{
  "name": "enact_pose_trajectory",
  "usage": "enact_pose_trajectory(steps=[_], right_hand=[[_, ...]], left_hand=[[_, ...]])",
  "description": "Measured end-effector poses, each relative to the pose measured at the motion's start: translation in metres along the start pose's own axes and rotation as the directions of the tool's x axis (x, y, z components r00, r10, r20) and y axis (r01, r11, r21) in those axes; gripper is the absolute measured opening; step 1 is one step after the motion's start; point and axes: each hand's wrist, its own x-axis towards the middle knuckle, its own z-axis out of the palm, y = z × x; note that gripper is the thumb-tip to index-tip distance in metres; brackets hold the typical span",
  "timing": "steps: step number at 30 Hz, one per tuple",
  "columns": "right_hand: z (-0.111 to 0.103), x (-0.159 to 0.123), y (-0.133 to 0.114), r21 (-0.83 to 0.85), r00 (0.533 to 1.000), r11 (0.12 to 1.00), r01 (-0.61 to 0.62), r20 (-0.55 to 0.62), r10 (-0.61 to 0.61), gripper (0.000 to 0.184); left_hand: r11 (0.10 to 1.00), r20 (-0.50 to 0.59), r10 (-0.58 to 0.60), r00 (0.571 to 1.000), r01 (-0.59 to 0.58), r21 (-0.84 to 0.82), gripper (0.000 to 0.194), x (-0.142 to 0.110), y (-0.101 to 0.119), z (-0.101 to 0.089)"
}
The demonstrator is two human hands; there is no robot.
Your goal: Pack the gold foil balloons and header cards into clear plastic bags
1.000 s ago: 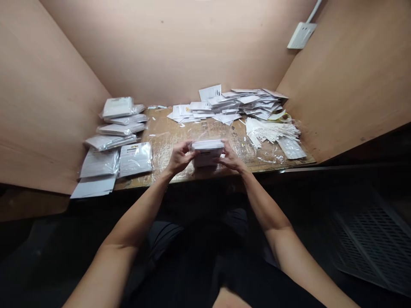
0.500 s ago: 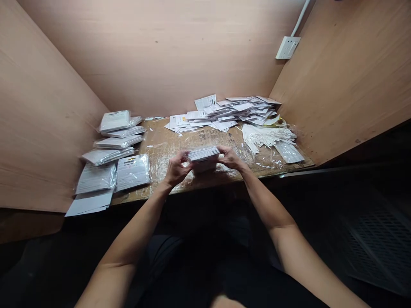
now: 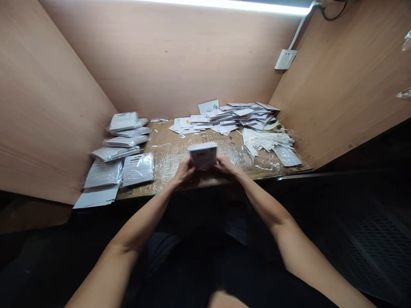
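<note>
Over the middle of the plastic-sheeted wooden surface (image 3: 168,150), a squared-up white stack (image 3: 202,155) of cards or thin packets is held up between the left hand (image 3: 183,171) and the right hand (image 3: 226,165), with its face tipped toward the head camera and a small dark printed mark showing on it. Each grip is closed on one side of the stack near its lower edge, with the fingers mostly hidden behind it, so both hands are occupied with this one stack. Toward the left of the surface lie sealed clear-plastic packs (image 3: 123,145) in loose overlapping rows. Farther ahead sits a wide heap of loose printed sheets (image 3: 224,117), and to the right a bundle of thin white strips (image 3: 266,142) lies just beside a clear plastic bag (image 3: 287,156). Wooden partitions (image 3: 160,64) enclose the surface, and a wall socket (image 3: 285,59) is fixed near the far right corner.
</note>
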Motion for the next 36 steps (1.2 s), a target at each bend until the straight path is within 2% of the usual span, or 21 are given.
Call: enact_pose_trajectory(steps=[2,3,5,7,9,10,11,13,15,16,17,19,20,22,23,26,29,32,36], right_hand=[[0.006,-0.013,-0.014,0.256,0.995,0.962,-0.101,0.039,0.094,0.041],[0.01,-0.019,-0.02,0.384,0.986,0.908,-0.168,0.064,0.155,0.047],[0.019,-0.03,-0.029,0.568,0.951,0.771,-0.287,0.072,0.301,0.053],[0.025,-0.036,-0.032,0.65,0.892,0.682,-0.335,-0.013,0.451,0.055],[0.028,-0.039,-0.03,0.644,0.833,0.681,-0.348,-0.12,0.54,0.06],[0.029,-0.041,-0.027,0.612,0.817,0.705,-0.359,-0.16,0.554,0.063],[0.028,-0.044,-0.024,0.563,0.813,0.738,-0.371,-0.187,0.552,0.064],[0.025,-0.053,-0.019,0.428,0.825,0.812,-0.396,-0.223,0.52,0.061],[0.021,-0.066,-0.017,0.22,0.839,0.886,-0.409,-0.292,0.459,0.054],[0.02,-0.073,-0.019,0.084,0.841,0.91,-0.407,-0.354,0.409,0.049],[0.02,-0.08,-0.023,-0.063,0.838,0.914,-0.402,-0.427,0.339,0.044],[0.025,-0.09,-0.035,-0.332,0.834,0.865,-0.376,-0.529,0.16,0.036],[0.03,-0.092,-0.042,-0.434,0.845,0.833,-0.343,-0.53,0.072,0.034],[0.043,-0.09,-0.055,-0.568,0.895,0.788,-0.239,-0.444,-0.049,0.038],[0.05,-0.086,-0.059,-0.604,0.922,0.776,-0.183,-0.38,-0.079,0.038],[0.069,-0.075,-0.055,-0.659,0.973,0.751,-0.029,-0.191,-0.13,0.019],[0.078,-0.077,-0.038,-0.685,0.979,0.717,0.128,-0.029,-0.202,0.03],[0.078,-0.087,-0.027,-0.702,0.964,0.686,0.189,0.002,-0.265,0.03],[0.068,-0.091,-0.031,-0.648,0.959,0.732,0.212,-0.005,-0.282,0.02]], left_hand=[[0.98,-0.023,-0.083,0.996,0.077,-0.184,0.049,0.0,0.01,0.005],[0.964,-0.015,-0.143,0.99,0.136,-0.23,0.052,0.0,0.013,0.007],[0.94,0.019,-0.271,0.963,0.268,-0.212,0.058,-0.001,0.016,0.009],[0.922,0.021,-0.362,0.932,0.361,-0.139,0.062,0.001,0.016,0.007],[0.951,-0.054,-0.306,0.95,0.308,0.025,0.071,0.008,0.015,0.004],[0.959,-0.072,-0.226,0.971,0.235,0.16,0.077,0.013,0.015,0.003],[0.939,-0.041,-0.137,0.99,0.143,0.314,0.08,0.02,0.015,0.002],[0.83,0.151,-0.039,0.988,-0.052,0.555,0.076,0.034,0.015,0.005],[0.753,0.346,-0.082,0.935,-0.169,0.636,0.072,0.049,0.014,0.01],[0.731,0.398,-0.112,0.911,-0.195,0.653,0.074,0.055,0.014,0.013],[0.717,0.424,-0.135,0.895,-0.208,0.666,0.075,0.061,0.014,0.016],[0.701,0.443,-0.153,0.883,-0.219,0.678,0.079,0.068,0.012,0.021],[0.698,0.445,-0.152,0.883,-0.223,0.681,0.079,0.07,0.011,0.023],[0.698,0.441,-0.126,0.889,-0.237,0.676,0.079,0.071,0.008,0.027],[0.7,0.437,-0.11,0.893,-0.242,0.671,0.08,0.071,0.006,0.027],[0.71,0.426,-0.082,0.901,-0.247,0.66,0.08,0.073,0.0,0.027],[0.704,0.439,-0.089,0.894,-0.256,0.663,0.082,0.08,0.0,0.024],[0.68,0.474,-0.073,0.877,-0.303,0.667,0.083,0.087,0.006,0.023],[0.643,0.531,0.057,0.845,-0.438,0.628,0.077,0.08,0.015,0.033]])
